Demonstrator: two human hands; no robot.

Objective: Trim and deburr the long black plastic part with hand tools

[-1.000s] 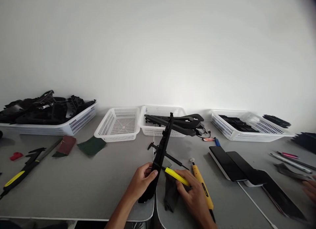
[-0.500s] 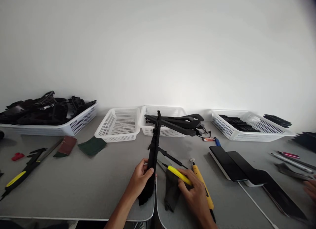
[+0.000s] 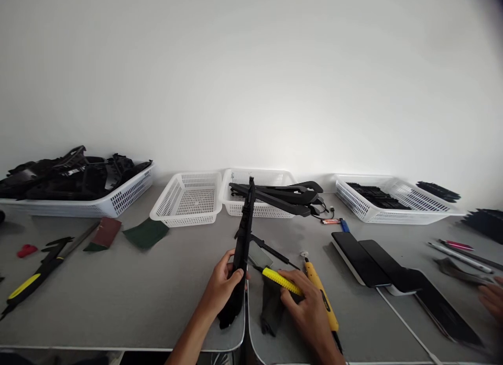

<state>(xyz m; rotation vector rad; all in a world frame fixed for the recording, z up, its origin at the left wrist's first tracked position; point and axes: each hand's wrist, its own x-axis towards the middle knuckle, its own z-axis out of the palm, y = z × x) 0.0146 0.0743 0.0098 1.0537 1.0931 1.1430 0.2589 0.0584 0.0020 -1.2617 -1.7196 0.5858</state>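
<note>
My left hand (image 3: 226, 286) is closed round a long black plastic part (image 3: 243, 239), held up on edge near the seam between two grey tables. To its right, my right hand (image 3: 306, 307) grips a tool with a yellow and black handle (image 3: 282, 281). The tool's dark tip points left, close to the black part; whether they touch cannot be made out. Under the tool lies a dark cloth (image 3: 271, 310). A yellow pen-shaped power tool (image 3: 322, 294) rests just right of my right hand.
White baskets (image 3: 186, 218) line the wall, several with black parts. Phones (image 3: 361, 260) and a white cable lie right. Sandpaper pieces (image 3: 146, 234) and a yellow-black file (image 3: 29, 287) are left. Another person's hand (image 3: 492, 299) shows at the right edge.
The tool in my right hand has shifted slightly left and down, its handle lying a bit flatter. My left hand and the black part have barely moved. The view has shifted slightly.
</note>
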